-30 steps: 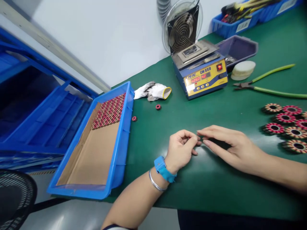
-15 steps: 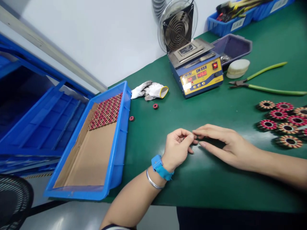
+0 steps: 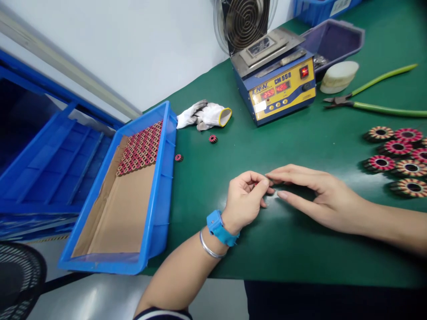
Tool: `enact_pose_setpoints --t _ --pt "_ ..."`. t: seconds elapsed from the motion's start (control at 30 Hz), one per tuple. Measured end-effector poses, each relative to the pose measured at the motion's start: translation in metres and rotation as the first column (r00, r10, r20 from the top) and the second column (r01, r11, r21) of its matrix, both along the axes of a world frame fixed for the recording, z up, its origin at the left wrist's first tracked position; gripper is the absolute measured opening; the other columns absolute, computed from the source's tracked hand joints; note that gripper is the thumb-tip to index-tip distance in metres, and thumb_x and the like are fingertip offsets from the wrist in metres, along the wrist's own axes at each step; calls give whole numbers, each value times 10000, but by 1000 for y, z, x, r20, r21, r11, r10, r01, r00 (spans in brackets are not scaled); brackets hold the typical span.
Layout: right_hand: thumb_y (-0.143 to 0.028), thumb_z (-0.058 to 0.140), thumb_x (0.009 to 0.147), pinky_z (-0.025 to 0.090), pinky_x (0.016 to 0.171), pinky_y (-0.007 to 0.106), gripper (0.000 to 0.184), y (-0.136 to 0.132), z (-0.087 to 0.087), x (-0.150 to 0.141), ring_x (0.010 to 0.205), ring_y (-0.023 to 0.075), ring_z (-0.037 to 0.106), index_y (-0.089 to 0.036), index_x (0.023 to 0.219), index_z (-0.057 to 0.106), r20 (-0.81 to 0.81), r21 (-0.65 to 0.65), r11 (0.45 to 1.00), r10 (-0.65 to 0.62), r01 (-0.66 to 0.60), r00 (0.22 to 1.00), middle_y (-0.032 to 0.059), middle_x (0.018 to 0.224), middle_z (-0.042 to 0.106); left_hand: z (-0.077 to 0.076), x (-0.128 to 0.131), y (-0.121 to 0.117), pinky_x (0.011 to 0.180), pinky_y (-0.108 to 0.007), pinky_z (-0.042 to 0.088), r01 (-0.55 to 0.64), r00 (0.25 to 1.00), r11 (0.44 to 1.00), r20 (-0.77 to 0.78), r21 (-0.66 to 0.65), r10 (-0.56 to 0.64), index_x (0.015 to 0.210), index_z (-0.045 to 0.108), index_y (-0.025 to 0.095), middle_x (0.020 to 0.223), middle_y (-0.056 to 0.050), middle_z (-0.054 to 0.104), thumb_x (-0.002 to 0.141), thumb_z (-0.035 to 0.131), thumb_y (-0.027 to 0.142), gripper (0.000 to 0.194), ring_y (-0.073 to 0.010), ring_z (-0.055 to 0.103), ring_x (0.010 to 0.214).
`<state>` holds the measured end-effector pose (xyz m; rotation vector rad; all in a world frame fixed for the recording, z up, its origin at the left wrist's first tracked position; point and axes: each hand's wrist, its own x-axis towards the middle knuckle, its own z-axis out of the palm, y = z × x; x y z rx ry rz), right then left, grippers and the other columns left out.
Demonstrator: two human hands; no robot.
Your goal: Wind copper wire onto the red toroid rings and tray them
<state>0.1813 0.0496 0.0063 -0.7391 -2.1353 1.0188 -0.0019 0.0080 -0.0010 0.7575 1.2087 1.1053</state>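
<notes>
Far left: blue tray point(image 3: 156, 195) lined with cardboard, its far end packed with small red wound coils point(image 3: 140, 149); one loose coil point(image 3: 179, 157) lies on the green mat point(image 3: 267, 249) just right of the tray rim, another point(image 3: 212, 138) farther on, near a white glove point(image 3: 203, 116). Centre: left hand point(image 3: 245, 202), with blue wristband and bangle, is curled, thumb and fingertips pinched on a small red coil point(image 3: 255, 183) of which only a sliver shows, so winding and leads cannot be made out. It sits at the near-centre of the mat, raised slightly off it as far as I can tell. Right hand point(image 3: 316, 195) lies flat and loose on the mat, fingertips meeting the left fingertips at the coil; whether it actually grips the part I cannot tell. Judged step: inspecting or fingering one coil between both hands. Next move likely calls for a fine pinch and a steady hold, the part being tiny. Far centre: solder pot point(image 3: 280, 84), displays lit, fan behind. Right: green-handled cutters point(image 3: 373, 104); a cluster of larger wound stators point(image 3: 396, 155).
</notes>
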Motion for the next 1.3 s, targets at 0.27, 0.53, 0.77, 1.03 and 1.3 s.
enact_pose_setpoints --t 0.27,0.53,0.77,1.03,1.3 --pt "-251 607 989 602 950 284 277 -1 -3 -1 1084 175 717 -242 1238 726 7 -65 998 -1 2 1000 72 1237 726 1 1 0 427 -131 478 -4 1000 1000 6 7 4 771 627 123 775 -47 666 747 790 394 317 -95 627 633" --pt "-250 629 982 604 935 281 197 -1 -5 4 1073 171 722 -279 1135 750 -5 -82 996 -16 16 1000 23 1204 735 1 0 0 423 -135 470 13 1000 1000 -22 0 -13 768 628 125 748 -45 665 762 782 399 314 -89 606 602" --pt "-161 582 986 612 816 291 165 6 -2 1 946 185 737 -211 1056 723 23 227 972 -74 67 997 76 1093 743 3 -3 2 414 -133 465 89 996 995 24 -47 -88 750 636 119 743 -66 687 744 782 361 283 -104 632 622" --pt "-117 618 981 507 753 340 101 14 -3 6 860 183 677 -153 1062 666 175 562 820 10 -108 984 64 1009 728 8 -4 1 393 -133 439 189 976 975 130 -116 -173 722 617 120 728 -57 689 717 780 286 233 -95 626 585" --pt "-84 586 971 466 825 361 99 13 2 8 832 158 646 -167 999 631 220 591 792 23 -152 975 31 971 709 9 -6 2 388 -128 444 232 963 965 172 -124 -209 724 612 120 747 -63 694 757 745 246 186 -110 658 625"
